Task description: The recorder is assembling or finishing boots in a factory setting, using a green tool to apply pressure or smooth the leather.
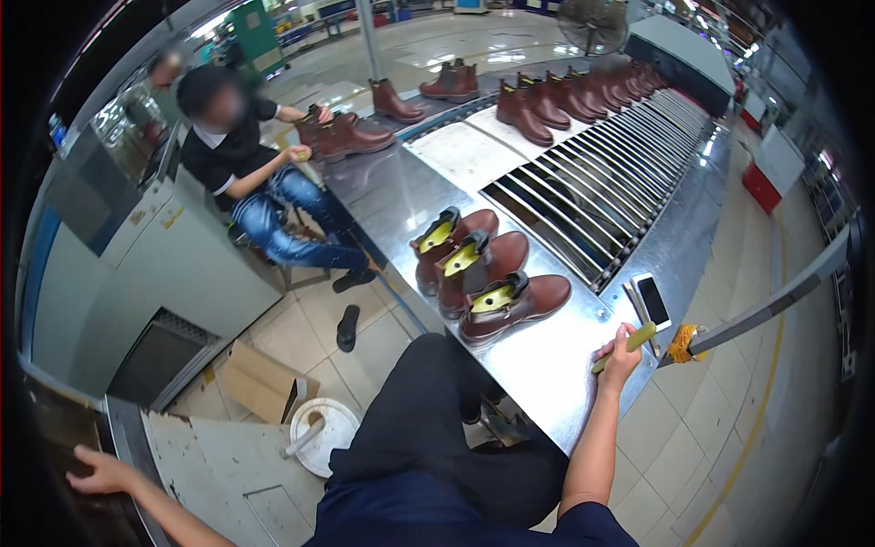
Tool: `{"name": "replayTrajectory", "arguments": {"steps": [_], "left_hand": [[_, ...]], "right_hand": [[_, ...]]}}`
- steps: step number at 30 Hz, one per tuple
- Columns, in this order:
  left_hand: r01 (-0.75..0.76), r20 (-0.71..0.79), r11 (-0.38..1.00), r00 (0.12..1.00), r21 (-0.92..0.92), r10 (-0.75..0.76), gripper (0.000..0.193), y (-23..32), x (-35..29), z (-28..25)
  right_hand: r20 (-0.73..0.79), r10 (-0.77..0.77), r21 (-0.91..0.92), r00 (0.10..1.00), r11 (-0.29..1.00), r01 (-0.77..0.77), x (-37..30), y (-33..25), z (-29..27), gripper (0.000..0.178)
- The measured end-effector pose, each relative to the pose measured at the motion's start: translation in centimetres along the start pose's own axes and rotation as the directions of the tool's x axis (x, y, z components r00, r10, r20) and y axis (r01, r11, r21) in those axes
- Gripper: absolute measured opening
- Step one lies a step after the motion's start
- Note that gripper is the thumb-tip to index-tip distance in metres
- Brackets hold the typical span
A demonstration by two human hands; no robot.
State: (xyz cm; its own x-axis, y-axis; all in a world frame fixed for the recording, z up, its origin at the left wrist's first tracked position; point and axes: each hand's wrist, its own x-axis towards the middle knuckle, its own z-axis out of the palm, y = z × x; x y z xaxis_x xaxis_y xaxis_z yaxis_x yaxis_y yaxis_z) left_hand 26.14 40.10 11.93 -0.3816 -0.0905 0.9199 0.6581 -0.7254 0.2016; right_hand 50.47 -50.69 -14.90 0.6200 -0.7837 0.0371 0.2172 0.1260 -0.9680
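Fingers of the right hand (620, 357) curl around a yellow-green stick (625, 347) at the steel table (547, 365) edge, its long axis pointing up-right toward the phone (653, 301), while the left hand (96, 472) rests spread, well apart.

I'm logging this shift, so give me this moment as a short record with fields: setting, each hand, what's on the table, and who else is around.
setting: steel worktable beside a roller conveyor
right hand: grips a yellow-green stick tool at the table edge
left hand: rests on a grey surface at lower left, holding nothing
on table: three brown boots with yellow insoles, a phone
nearby: seated person handling another boot
floor: white bucket, cardboard box
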Motion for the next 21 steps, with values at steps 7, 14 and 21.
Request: {"name": "replayTrajectory", "arguments": {"steps": [7, 14, 21], "left_hand": [[0.841, 0.758, 0.427, -0.03, -0.334, 0.651, 0.027, 39.9, -22.7, -17.0], [0.968, 0.488, 0.151, -0.035, -0.201, 0.872, 0.058, 57.6, -28.1, -26.0], [0.974, 0.298, -0.03, 0.097, -0.223, 0.95, 0.065, 59.5, -27.9, -25.1]], "right_hand": [[0.048, -0.005, -0.01, 0.999, 1.0, 0.005, -0.5, 0.8, 1.4, 0.031], [-0.006, -0.031, -0.008, 1.0, 1.0, 0.031, 0.2, 2.0, -0.4, 0.023], [0.028, -0.061, -0.04, 0.998, 0.997, 0.062, 0.2, 2.0, 0.3, 0.026]]}}
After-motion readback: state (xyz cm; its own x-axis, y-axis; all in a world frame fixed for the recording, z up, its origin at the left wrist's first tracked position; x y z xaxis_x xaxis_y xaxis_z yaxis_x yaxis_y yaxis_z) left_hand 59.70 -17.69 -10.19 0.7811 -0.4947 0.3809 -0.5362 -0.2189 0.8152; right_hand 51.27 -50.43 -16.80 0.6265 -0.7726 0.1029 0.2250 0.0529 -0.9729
